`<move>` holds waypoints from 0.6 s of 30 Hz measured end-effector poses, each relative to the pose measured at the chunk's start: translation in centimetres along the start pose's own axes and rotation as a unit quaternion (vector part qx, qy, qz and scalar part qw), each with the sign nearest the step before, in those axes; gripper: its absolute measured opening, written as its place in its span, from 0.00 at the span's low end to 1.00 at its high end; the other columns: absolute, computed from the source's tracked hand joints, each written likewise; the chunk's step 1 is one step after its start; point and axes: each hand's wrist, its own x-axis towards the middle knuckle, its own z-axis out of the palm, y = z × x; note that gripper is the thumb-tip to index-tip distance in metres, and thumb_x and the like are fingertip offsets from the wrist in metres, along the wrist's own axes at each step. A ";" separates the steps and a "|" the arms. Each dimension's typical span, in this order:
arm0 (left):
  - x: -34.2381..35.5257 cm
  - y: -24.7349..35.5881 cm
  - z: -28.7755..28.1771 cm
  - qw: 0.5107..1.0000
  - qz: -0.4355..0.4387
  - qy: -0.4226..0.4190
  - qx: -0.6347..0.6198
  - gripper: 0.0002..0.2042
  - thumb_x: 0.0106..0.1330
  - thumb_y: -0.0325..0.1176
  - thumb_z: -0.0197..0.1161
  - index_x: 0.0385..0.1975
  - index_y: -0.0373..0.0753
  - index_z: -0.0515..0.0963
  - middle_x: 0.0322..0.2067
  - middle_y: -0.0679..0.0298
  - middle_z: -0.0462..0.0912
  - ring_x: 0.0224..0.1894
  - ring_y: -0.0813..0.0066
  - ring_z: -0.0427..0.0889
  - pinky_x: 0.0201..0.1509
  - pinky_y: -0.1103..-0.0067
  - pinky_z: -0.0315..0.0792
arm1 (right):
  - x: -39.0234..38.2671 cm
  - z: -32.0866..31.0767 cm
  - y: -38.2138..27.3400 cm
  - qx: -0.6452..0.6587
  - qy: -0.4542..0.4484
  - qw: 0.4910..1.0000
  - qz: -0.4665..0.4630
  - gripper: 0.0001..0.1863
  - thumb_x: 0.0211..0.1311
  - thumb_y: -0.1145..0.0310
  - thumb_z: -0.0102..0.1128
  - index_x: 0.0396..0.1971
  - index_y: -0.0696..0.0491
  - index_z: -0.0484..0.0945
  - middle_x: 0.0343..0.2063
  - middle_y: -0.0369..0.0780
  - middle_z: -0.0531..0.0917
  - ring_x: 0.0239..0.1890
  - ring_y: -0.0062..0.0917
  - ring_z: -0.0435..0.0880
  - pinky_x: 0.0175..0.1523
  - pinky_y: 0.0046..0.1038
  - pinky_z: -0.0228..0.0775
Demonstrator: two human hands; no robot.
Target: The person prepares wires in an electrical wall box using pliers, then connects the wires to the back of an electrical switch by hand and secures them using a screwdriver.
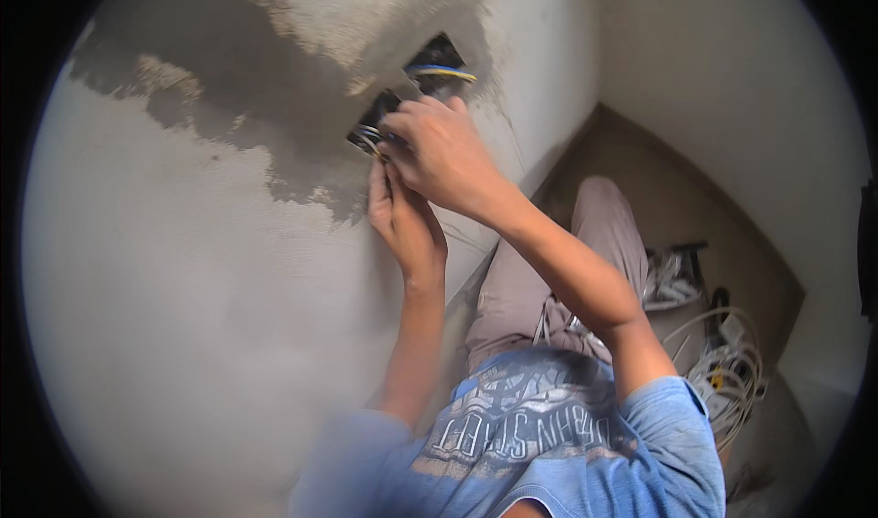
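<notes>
Two black square electrical boxes are set into the wall, turned like diamonds. My hands work at the lower box [382, 108], from which white and yellowish wires [369, 135] stick out. From below, my left hand [409, 232] reaches up, its fingertips pinched at the wires by the box's lower corner. My right hand [445, 150] lies across the box opening from the right, its fingers curled inward; whatever they grip is hidden. Just above it, the upper box [435, 53] has a blue and a yellow wire [448, 73] looped across its opening.
Grey patching plaster [265, 79] spreads over the white wall around the boxes. Close on the right are my bent knee [599, 209] and the room's corner. A coil of white cable [727, 381] and an open bag of small parts [672, 280] lie on the floor at right.
</notes>
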 end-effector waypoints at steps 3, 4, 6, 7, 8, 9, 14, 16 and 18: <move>0.1 -1.1 0.2 0.996 0.065 -0.046 0.049 0.21 0.77 0.28 0.50 0.66 0.27 0.63 0.61 0.54 0.73 0.61 0.69 0.74 0.66 0.73 0.69 | -0.1 2.2 1.3 0.115 0.071 0.990 0.036 0.07 0.52 0.69 0.62 0.28 0.55 0.85 0.28 0.41 0.84 0.37 0.35 0.80 0.46 0.37 0.61; 0.3 -1.7 0.2 0.993 0.081 -0.055 0.060 0.22 0.76 0.28 0.51 0.66 0.27 0.64 0.60 0.55 0.73 0.60 0.69 0.75 0.65 0.73 0.69 | -0.2 2.7 1.9 0.158 0.098 0.982 0.039 0.07 0.50 0.70 0.61 0.26 0.55 0.85 0.26 0.42 0.84 0.36 0.37 0.81 0.45 0.38 0.60; 0.3 -2.0 -0.1 0.987 0.109 -0.046 0.105 0.17 0.74 0.27 0.51 0.61 0.31 0.68 0.56 0.58 0.75 0.57 0.71 0.77 0.62 0.73 0.71 | -0.2 2.9 1.7 0.176 0.085 0.979 0.054 0.08 0.48 0.71 0.61 0.26 0.55 0.86 0.25 0.44 0.85 0.34 0.39 0.82 0.46 0.38 0.60; 0.2 -2.4 -0.4 0.984 0.121 -0.043 0.126 0.16 0.74 0.27 0.50 0.59 0.33 0.70 0.54 0.59 0.76 0.56 0.72 0.78 0.61 0.74 0.72 | -0.3 2.9 1.7 0.184 0.077 0.978 0.063 0.08 0.46 0.72 0.60 0.26 0.55 0.87 0.25 0.44 0.86 0.34 0.40 0.83 0.46 0.37 0.60; 0.3 -2.7 -0.7 0.983 0.128 -0.032 0.126 0.13 0.74 0.30 0.53 0.55 0.36 0.71 0.52 0.62 0.77 0.52 0.74 0.79 0.56 0.72 0.75 | 0.0 2.4 1.3 0.159 0.060 0.984 0.060 0.07 0.48 0.71 0.60 0.24 0.53 0.87 0.24 0.43 0.86 0.33 0.39 0.85 0.48 0.36 0.60; -0.1 -2.9 -1.1 0.980 0.128 -0.021 0.152 0.13 0.75 0.32 0.53 0.55 0.36 0.71 0.51 0.63 0.77 0.51 0.74 0.79 0.54 0.72 0.76 | -0.2 2.0 0.9 0.101 0.016 0.993 0.056 0.07 0.50 0.70 0.60 0.24 0.54 0.86 0.26 0.44 0.86 0.34 0.38 0.85 0.48 0.37 0.63; -1.5 -2.7 -1.3 0.958 0.114 -0.003 0.264 0.15 0.74 0.37 0.56 0.55 0.35 0.70 0.49 0.64 0.77 0.48 0.74 0.80 0.49 0.73 0.78 | 1.2 1.0 -1.0 -0.032 -0.028 0.999 -0.014 0.06 0.51 0.70 0.61 0.22 0.55 0.84 0.26 0.45 0.85 0.36 0.36 0.84 0.49 0.37 0.68; -1.1 -3.4 -1.4 0.965 0.103 -0.005 0.240 0.16 0.74 0.36 0.57 0.54 0.34 0.70 0.48 0.62 0.77 0.48 0.73 0.80 0.49 0.73 0.78 | 1.3 2.0 0.1 0.000 -0.018 1.000 0.001 0.06 0.49 0.70 0.62 0.23 0.56 0.85 0.27 0.44 0.85 0.38 0.37 0.83 0.50 0.36 0.68; -0.6 -3.9 -1.4 0.968 0.104 0.009 0.227 0.15 0.74 0.35 0.57 0.52 0.33 0.70 0.46 0.62 0.79 0.45 0.74 0.81 0.46 0.75 0.79 | 1.1 2.2 0.7 0.043 -0.053 0.997 0.040 0.08 0.46 0.71 0.63 0.26 0.56 0.86 0.30 0.44 0.86 0.41 0.38 0.83 0.51 0.36 0.68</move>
